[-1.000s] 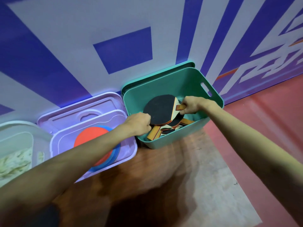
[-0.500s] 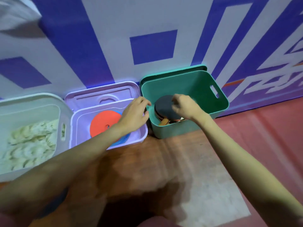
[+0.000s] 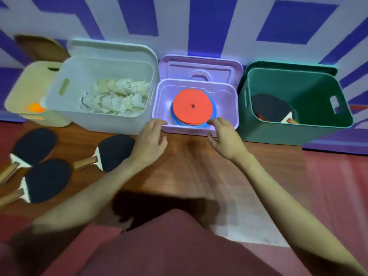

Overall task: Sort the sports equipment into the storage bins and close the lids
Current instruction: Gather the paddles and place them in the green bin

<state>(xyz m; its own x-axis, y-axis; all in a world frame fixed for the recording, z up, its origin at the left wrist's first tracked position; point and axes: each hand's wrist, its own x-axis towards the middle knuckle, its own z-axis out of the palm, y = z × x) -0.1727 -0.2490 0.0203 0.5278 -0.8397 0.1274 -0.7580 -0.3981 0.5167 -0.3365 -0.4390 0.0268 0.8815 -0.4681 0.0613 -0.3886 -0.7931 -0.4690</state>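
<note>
Green bin (image 3: 294,134) holds some paddles; three table tennis paddles (image 3: 115,151) remain on the floor, well left of it. All lids stand open. Left hand (image 3: 149,142) and right hand (image 3: 225,138) hover relaxed, empty, by the lilac bin (image 3: 199,131).

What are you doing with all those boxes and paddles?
A person is sorting sports gear into open plastic bins along the wall. Both hands, left hand and right hand, are empty at the front of the small lilac bin of flat orange and blue discs. The green bin holds paddles; three black table tennis paddles lie on the floor. No lid is closed yet.
</note>
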